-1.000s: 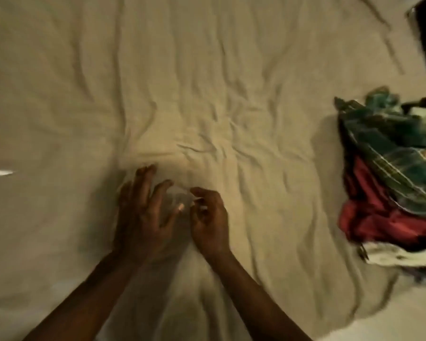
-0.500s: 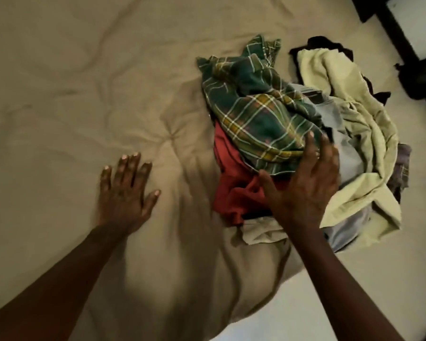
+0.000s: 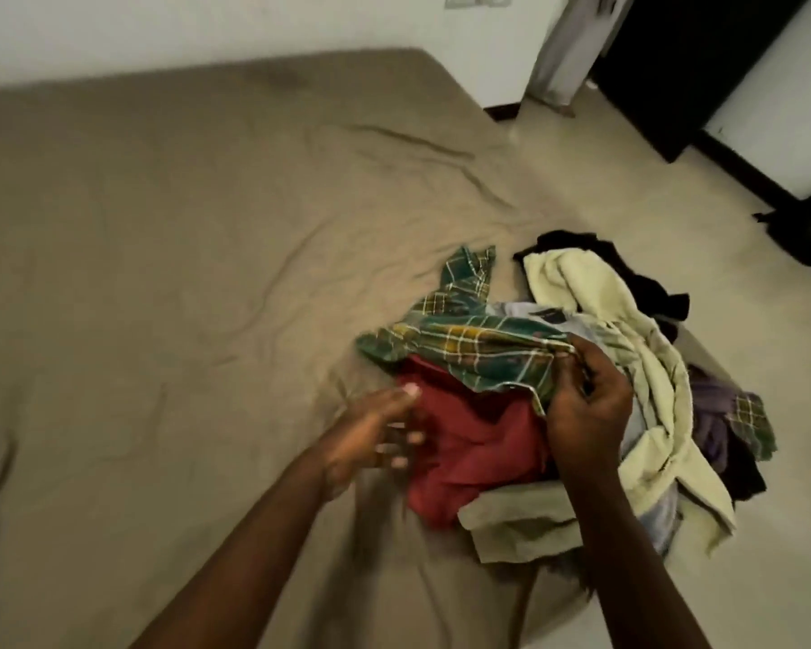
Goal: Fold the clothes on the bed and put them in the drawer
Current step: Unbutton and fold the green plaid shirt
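- The right hand (image 3: 586, 407) is curled, its fingers and thumb pinching the edge of the green plaid shirt (image 3: 478, 351) and holding that edge lifted above the pile.
- The left hand (image 3: 375, 433) is motion-blurred; its fingers look loosely spread and hold nothing, with the fingertips at the edge of the red garment (image 3: 469, 447).
- The plaid shirt drapes across the top of the red garment.
- A khaki cloth (image 3: 520, 522) lies just below the red garment, under the right forearm.
- A pale yellow garment (image 3: 628, 353), a black garment (image 3: 628, 269) and a purple garment (image 3: 717, 414) are heaped to the right.
- The whole pile sits at the near right corner of the bed (image 3: 160, 274), on its wrinkled tan sheet.
- Pale floor (image 3: 651, 180) lies beyond.
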`<control>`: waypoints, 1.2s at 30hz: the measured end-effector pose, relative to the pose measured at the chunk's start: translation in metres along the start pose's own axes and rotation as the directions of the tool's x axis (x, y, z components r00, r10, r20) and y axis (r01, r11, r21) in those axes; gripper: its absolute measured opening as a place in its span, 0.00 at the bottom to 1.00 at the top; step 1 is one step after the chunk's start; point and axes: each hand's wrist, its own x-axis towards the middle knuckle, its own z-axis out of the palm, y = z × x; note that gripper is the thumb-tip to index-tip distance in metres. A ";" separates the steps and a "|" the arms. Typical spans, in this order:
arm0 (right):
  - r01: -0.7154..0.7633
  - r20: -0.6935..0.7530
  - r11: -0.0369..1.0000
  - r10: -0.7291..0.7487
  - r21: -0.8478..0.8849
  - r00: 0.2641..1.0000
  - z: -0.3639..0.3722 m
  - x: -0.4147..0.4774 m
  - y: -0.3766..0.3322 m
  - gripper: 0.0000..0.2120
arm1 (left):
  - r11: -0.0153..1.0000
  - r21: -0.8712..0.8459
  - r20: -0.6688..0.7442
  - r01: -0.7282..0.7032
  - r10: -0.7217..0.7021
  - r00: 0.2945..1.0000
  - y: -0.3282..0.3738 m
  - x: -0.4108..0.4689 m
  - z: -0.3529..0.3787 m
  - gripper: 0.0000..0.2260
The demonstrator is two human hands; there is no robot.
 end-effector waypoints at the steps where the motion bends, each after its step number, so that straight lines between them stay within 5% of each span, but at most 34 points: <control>1: -0.003 0.022 1.000 0.003 0.021 1.000 -0.005 0.007 -0.016 0.11 | 0.995 0.051 0.024 -0.090 0.089 0.996 0.014 -0.010 0.013 0.24; 4: 0.076 0.146 0.994 -0.086 0.076 0.986 -0.013 0.024 -0.092 0.11 | 0.882 0.190 0.063 -0.431 0.428 0.902 0.058 -0.027 0.047 0.50; 7: 0.186 0.240 0.976 -0.208 0.112 0.948 -0.018 0.029 -0.167 0.11 | 0.719 0.440 -0.094 -0.537 0.632 0.769 0.102 -0.031 0.051 0.58; 9: 0.248 0.298 0.957 -0.282 0.148 0.912 -0.028 0.029 -0.209 0.11 | 0.656 0.554 -0.207 -0.513 0.705 0.678 0.135 -0.054 0.050 0.50; 12: 0.323 0.388 0.926 -0.376 0.197 0.841 -0.044 0.030 -0.253 0.11 | 0.586 0.553 -0.264 -0.592 0.797 0.543 0.169 -0.087 0.041 0.25; 15: 0.386 0.434 0.918 -0.387 0.094 0.814 -0.061 0.044 -0.290 0.10 | 0.603 0.488 -0.239 -0.632 0.788 0.567 0.204 -0.121 0.018 0.18; 21: 0.585 0.424 0.732 -0.433 -0.349 0.796 -0.077 0.055 -0.345 0.11 | 0.519 0.760 -0.023 -0.392 0.623 0.781 0.248 -0.190 -0.022 0.17; 24: 0.629 0.395 0.670 -0.495 -0.394 0.774 -0.074 0.033 -0.373 0.13 | 0.561 0.725 0.104 -0.399 0.483 0.869 0.254 -0.227 -0.014 0.40; 27: 0.672 0.279 0.680 -0.611 -0.293 0.740 -0.078 0.008 -0.417 0.13 | 0.608 0.559 0.215 -0.564 0.551 0.807 0.262 -0.255 0.000 0.46; 29: 0.728 0.191 0.662 -0.702 -0.178 0.686 -0.087 -0.004 -0.462 0.12 | 0.570 0.536 0.157 -0.622 0.657 0.737 0.276 -0.273 0.012 0.44; 34: 0.696 0.066 0.713 -0.701 0.088 0.710 -0.122 -0.017 -0.549 0.09 | 0.381 0.754 0.081 -0.535 0.754 0.651 0.316 -0.316 0.019 0.21; 36: 0.616 0.094 0.705 -0.681 0.353 0.726 -0.136 -0.024 -0.577 0.10 | 0.372 0.739 0.076 -0.562 0.783 0.618 0.324 -0.334 0.019 0.13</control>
